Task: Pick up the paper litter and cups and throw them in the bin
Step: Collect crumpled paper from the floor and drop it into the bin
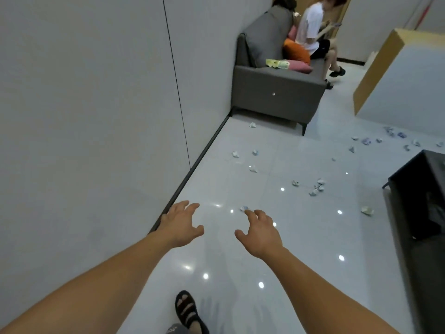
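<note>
Judging by the floor (240,261), the job is barely begun. Crumpled paper scraps lie across its glossy pale tiles, and neither hand carries anything. No bin is in view, and no cup can be made out among the litter.

The left hand (180,222) and the right hand (261,231) both reach forward and down over the floor. Their fingers are spread and loosely bent, and they hold nothing. The nearest paper ball (244,208) sits just beyond the right hand's fingertips, near the floor's left edge where it meets the wall (96,116). It is a small, tightly wadded lump, white with bluish print, and looks light and easy to pinch.

Further out along that edge lie a few wads (252,168), with one lone scrap (252,124) close to the foot of the grey sofa (277,92). A small cluster (317,188) rests mid-floor, a single scrap (367,210) sits beside the black table (421,189), and a loose scatter (390,138) spreads toward the far right. All of it is left to gather, probably over several trips.
</note>
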Tool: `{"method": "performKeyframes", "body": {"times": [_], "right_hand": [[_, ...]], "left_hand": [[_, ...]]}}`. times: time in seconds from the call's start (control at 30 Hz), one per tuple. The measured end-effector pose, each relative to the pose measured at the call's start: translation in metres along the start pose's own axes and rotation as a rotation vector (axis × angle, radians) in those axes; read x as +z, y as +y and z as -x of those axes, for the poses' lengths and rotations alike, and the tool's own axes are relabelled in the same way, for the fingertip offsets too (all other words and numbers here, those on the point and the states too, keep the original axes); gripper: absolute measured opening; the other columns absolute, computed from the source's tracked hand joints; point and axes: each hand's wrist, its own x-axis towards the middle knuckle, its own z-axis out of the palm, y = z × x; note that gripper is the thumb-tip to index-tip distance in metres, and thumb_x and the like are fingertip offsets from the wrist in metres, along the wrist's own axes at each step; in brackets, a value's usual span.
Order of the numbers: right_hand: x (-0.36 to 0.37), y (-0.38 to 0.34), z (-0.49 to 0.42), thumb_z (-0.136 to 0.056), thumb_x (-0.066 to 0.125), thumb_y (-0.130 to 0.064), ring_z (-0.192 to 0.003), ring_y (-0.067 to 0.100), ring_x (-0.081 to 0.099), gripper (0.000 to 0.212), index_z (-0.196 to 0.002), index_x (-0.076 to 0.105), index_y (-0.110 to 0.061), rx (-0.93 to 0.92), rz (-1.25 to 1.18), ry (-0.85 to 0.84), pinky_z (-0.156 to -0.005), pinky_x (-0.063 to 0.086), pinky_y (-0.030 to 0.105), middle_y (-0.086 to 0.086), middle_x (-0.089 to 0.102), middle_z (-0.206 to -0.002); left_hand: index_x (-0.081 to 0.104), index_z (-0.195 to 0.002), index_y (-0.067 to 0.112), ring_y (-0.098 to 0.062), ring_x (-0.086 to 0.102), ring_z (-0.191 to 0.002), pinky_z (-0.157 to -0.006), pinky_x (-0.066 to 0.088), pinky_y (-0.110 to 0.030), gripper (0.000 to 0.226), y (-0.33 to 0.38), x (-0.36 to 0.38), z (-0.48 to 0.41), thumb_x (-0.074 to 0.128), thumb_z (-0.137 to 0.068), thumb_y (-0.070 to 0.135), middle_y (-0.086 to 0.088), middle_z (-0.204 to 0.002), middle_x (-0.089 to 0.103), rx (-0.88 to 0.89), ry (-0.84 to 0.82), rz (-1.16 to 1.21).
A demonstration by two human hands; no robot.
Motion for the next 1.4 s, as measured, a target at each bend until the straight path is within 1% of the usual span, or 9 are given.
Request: {"method": "performKeyframes", "body": {"times": [0.17,0.37,0.5,0.77,0.93,1.07,1.17,1.27,1.4], "right_hand": [[-0.017,0.023,-0.069,-0.092,0.049,-0.051,-0.140,0.023,0.022,0.071,-0.152,0.021,-0.025,0.069,0.007,-0.009,-0.105,0.037,0.041,0.002,0.020,-0.156],[-0.053,0.042,-0.167,-0.092,0.050,-0.051,-0.141,0.023,0.022,0.070,-0.151,0.022,-0.026,0.153,0.019,0.009,-0.105,0.037,0.041,0.002,0.021,-0.156],[-0.072,0.046,-0.226,-0.093,0.049,-0.051,-0.140,0.023,0.022,0.070,-0.151,0.021,-0.026,0.169,0.026,0.016,-0.104,0.038,0.041,0.002,0.021,-0.156],[-0.085,0.070,-0.329,-0.091,0.049,-0.054,-0.140,0.024,0.023,0.072,-0.151,0.021,-0.028,0.190,-0.005,-0.026,-0.105,0.036,0.042,0.002,0.021,-0.156],[-0.077,0.109,-0.399,-0.091,0.049,-0.053,-0.140,0.025,0.024,0.071,-0.151,0.022,-0.027,0.205,-0.063,-0.118,-0.104,0.036,0.042,0.003,0.023,-0.156],[-0.060,0.141,-0.465,-0.091,0.049,-0.049,-0.138,0.024,0.026,0.069,-0.151,0.021,-0.027,0.198,-0.074,-0.193,-0.101,0.038,0.041,0.003,0.024,-0.155],[-0.029,0.167,-0.504,-0.091,0.051,-0.047,-0.137,0.023,0.027,0.069,-0.150,0.022,-0.028,0.258,-0.098,-0.243,-0.100,0.040,0.039,0.001,0.025,-0.155],[0.023,0.194,-0.539,-0.090,0.052,-0.045,-0.136,0.023,0.029,0.069,-0.150,0.024,-0.028,0.324,-0.101,-0.277,-0.097,0.042,0.038,0.001,0.026,-0.153],[0.120,0.224,-0.587,-0.089,0.054,-0.045,-0.134,0.026,0.031,0.070,-0.150,0.024,-0.026,0.422,-0.126,-0.344,-0.101,0.042,0.042,0.004,0.029,-0.151]], "left_hand": [[0.019,-0.150,0.031,-0.023,0.011,-0.144,-0.113,0.023,-0.044,0.075,0.017,-0.008,-0.083,0.055,-0.086,0.050,0.000,-0.158,0.011,0.022,-0.042,0.000],[0.020,-0.150,0.030,-0.024,0.010,-0.145,-0.114,0.022,-0.044,0.076,0.056,-0.035,-0.200,0.056,-0.086,0.048,-0.003,-0.158,0.011,0.126,-0.099,0.036],[0.020,-0.150,0.029,-0.023,0.012,-0.144,-0.114,0.022,-0.043,0.075,0.085,-0.060,-0.271,0.056,-0.086,0.048,-0.002,-0.158,0.013,0.191,-0.084,0.027],[0.020,-0.149,0.030,-0.024,0.012,-0.144,-0.114,0.023,-0.045,0.076,0.128,-0.073,-0.382,0.056,-0.086,0.050,-0.003,-0.158,0.014,0.217,-0.172,-0.056],[0.019,-0.150,0.030,-0.024,0.012,-0.144,-0.113,0.024,-0.045,0.077,0.148,-0.061,-0.451,0.056,-0.085,0.049,-0.003,-0.158,0.014,0.168,-0.259,-0.081],[0.022,-0.149,0.030,-0.024,0.015,-0.143,-0.113,0.026,-0.044,0.074,0.154,-0.036,-0.524,0.056,-0.086,0.048,-0.002,-0.157,0.017,0.100,-0.304,-0.082],[0.024,-0.149,0.029,-0.023,0.016,-0.142,-0.111,0.027,-0.042,0.072,0.151,0.002,-0.577,0.056,-0.087,0.047,-0.001,-0.157,0.018,0.050,-0.363,-0.064],[0.024,-0.149,0.028,-0.025,0.017,-0.142,-0.112,0.027,-0.043,0.072,0.141,0.058,-0.632,0.056,-0.087,0.046,-0.003,-0.156,0.019,0.034,-0.427,-0.059],[0.025,-0.148,0.027,-0.027,0.018,-0.141,-0.112,0.027,-0.045,0.072,0.116,0.149,-0.710,0.057,-0.086,0.043,-0.005,-0.155,0.020,0.048,-0.500,-0.051]]}}
